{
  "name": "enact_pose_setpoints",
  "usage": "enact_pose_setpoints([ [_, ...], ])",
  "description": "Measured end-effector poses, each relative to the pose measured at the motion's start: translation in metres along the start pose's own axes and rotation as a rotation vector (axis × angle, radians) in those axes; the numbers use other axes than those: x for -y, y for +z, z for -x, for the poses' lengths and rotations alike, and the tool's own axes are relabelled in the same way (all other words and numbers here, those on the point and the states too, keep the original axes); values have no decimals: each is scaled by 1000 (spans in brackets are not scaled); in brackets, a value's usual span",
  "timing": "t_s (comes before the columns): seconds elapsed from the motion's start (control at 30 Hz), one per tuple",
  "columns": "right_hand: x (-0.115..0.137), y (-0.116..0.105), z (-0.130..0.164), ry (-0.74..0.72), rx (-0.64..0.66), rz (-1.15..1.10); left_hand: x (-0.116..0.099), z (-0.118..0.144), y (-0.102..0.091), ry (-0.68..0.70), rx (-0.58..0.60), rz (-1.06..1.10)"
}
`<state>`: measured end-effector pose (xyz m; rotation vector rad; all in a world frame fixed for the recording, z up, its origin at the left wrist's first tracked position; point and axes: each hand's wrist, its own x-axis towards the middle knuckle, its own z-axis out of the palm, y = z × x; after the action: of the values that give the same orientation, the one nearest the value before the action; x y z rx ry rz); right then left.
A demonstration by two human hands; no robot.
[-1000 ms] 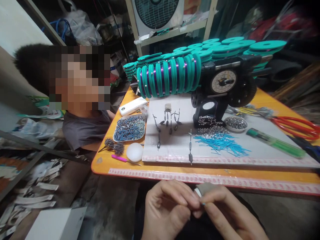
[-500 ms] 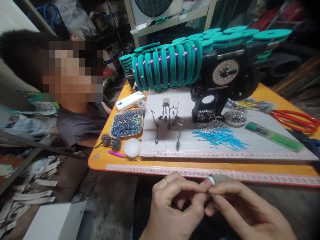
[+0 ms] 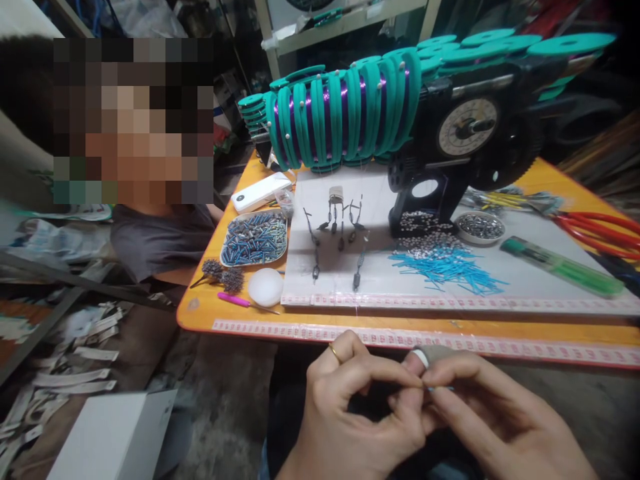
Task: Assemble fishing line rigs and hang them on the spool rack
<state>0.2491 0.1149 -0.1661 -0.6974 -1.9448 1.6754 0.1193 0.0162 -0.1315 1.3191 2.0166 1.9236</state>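
Two hands work low in front of an orange table [image 3: 550, 190], w/ measuring tape strips along its near edge and a white board [image 3: 525, 280] laid on top. Cluttered workshop behind: shelving, bags, paper scraps on the floor at left. Another person sits at the table's left end.

On the board: a black winding machine [image 3: 460, 153] w/ a dial, carrying a row of teal spools [image 3: 340, 120] wound w/ purple line; more teal discs stacked behind. Near the machine's foot, a pile of blue tubes [image 3: 445, 267] and small metal beads. Green lighter [image 3: 563, 267] and red scissors [image 3: 600, 230] to the right; tray of small blue-grey pieces [image 3: 255, 238] and a white power bank [image 3: 260, 192] to the left.

Left hand [image 3: 350, 413], ring on one finger, has thumb and forefinger pressed together at the tips. Right hand [image 3: 495, 420], grey sleeve on one fingertip, pinches a short blue tube [image 3: 440, 388] at the same spot. Tube lies roughly horizontal, long axis left-right, one end at the left fingertips.

Both hands are below and clear of the table's near edge, w/ open space around them; the board's near strip stays mostly bare.
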Motion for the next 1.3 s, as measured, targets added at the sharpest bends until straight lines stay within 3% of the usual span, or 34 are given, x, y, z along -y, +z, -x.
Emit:
enact_pose_setpoints([
  [0.33, 1, 0, 0, 1, -8, 41, 0, 1, -2, 24, 30, -27],
  [0.5, 12, 10, -6, 33, -196, 72, 2, 3, -2, 41, 22, -40],
  [0.67, 16, 13, -8, 26, -225, 112, 5, 3, -3, 93, 15, -61],
  [0.8, 12, 5, -3, 59, -173, 119, 7, 2, -8, 214, 68, -140],
  [1.0, 18, -9, -11, 108, 129, 165, 19, 8, -9, 311, 111, -195],
  [1.13, 26, -8, -15, 51, 93, 197, 24, 6, -8, 346, 108, -242],
  [1.3, 25, -10, -14, -9, 22, 197, 22, 1, -11, 239, 161, -229],
])
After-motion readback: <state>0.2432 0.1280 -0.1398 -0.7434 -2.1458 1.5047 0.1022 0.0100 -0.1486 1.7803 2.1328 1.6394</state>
